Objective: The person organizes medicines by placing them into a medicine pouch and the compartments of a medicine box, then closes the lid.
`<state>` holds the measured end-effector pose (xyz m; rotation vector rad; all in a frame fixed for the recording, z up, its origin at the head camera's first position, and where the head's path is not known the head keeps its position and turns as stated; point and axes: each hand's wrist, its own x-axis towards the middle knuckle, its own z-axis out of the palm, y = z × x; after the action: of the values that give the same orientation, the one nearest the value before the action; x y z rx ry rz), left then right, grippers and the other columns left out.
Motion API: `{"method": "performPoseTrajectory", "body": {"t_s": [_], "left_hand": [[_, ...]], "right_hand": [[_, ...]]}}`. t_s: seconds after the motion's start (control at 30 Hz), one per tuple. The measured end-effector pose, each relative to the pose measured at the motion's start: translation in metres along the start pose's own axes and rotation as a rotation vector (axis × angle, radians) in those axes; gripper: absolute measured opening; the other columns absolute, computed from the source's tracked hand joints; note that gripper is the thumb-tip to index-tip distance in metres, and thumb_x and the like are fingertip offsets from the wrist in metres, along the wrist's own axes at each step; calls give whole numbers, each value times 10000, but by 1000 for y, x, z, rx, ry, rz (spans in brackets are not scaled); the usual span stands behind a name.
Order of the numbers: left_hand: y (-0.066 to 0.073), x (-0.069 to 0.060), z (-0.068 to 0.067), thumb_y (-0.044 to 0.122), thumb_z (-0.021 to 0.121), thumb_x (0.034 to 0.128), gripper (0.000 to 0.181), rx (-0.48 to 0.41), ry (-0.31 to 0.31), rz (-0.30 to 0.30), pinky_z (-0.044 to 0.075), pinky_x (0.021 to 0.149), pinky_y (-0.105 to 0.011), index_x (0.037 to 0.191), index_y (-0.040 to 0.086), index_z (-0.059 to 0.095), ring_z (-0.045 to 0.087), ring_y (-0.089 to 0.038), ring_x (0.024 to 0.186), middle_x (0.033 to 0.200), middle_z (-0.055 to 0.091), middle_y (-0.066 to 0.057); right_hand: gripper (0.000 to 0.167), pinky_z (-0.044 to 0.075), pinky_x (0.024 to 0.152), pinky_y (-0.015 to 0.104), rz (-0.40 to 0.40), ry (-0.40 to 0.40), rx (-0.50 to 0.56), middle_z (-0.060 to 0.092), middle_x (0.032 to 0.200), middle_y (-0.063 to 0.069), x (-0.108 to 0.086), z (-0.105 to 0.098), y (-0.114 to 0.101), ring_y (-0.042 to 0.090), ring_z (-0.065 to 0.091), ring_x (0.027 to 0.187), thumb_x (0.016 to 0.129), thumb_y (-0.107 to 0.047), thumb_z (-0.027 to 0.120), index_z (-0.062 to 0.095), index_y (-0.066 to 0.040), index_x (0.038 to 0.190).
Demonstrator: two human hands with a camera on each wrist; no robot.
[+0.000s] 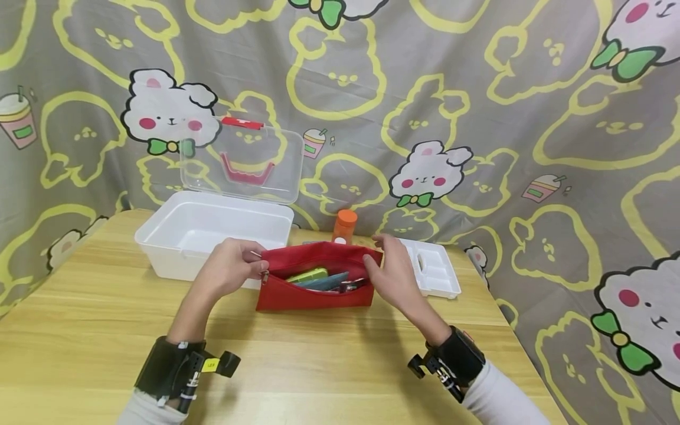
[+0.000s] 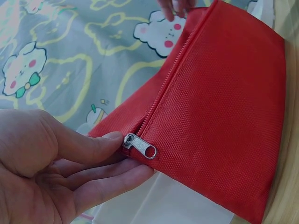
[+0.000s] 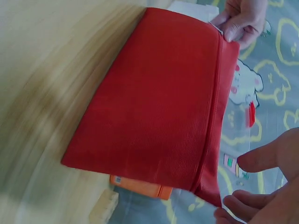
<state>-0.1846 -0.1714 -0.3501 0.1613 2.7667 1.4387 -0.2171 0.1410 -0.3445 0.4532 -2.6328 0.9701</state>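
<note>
A red zippered pouch (image 1: 313,300) stands on the table with its top unzipped and spread. Inside it lie a light green item (image 1: 309,275), a blue flat packet (image 1: 328,281) and a small dark and metallic item, partly hidden. My left hand (image 1: 231,267) pinches the pouch's left top corner between thumb and fingers, beside the metal zipper pull (image 2: 141,145). At the opposite corner, my right hand (image 1: 394,273) touches the pouch with its fingers. In the right wrist view its thumb (image 3: 257,159) stands away from the fabric.
Behind the left hand is a white plastic box (image 1: 177,254), its clear lid (image 1: 287,171) raised. An orange bottle (image 1: 345,227) stands behind the pouch. A white compartment tray (image 1: 443,274) lies at the right. Patterned cloth hangs behind the wooden table (image 1: 297,366).
</note>
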Motion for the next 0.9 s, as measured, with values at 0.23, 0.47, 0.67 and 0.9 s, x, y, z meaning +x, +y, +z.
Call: {"method": "performPoseTrajectory", "body": {"t_s": [0.23,0.47,0.67,0.9], "left_hand": [[-2,2,1,63,694,934,236,2,5,-12,546,819,-430,1150,-29,717,774,-271,846,1008,769,-191],[-1,2,0,60,687,939,231,0,10,-10,525,799,-410,1149,-31,715,772,-304,861,1004,770,-193],[1,2,-1,63,687,939,214,13,21,-4,520,756,-370,1131,-22,728,769,-280,851,1006,769,-195],[0,1,0,57,680,939,195,27,25,7,544,716,-346,1109,-16,741,760,-256,848,1011,766,-204]], "right_hand": [[325,512,915,484,-233,69,-12,675,1127,168,-6,16,-27,312,614,1062,898,-76,700,621,11,1201],[208,566,858,334,-428,-119,-36,699,1039,63,-32,44,-64,184,641,964,933,-112,694,652,-54,1128],[156,541,781,155,-436,-303,-32,715,964,-1,-43,74,-81,56,626,825,966,-173,683,680,-72,1084],[140,478,642,98,-351,-313,63,727,876,-38,-33,103,-82,-33,570,666,996,-217,642,684,-91,1041]]}}
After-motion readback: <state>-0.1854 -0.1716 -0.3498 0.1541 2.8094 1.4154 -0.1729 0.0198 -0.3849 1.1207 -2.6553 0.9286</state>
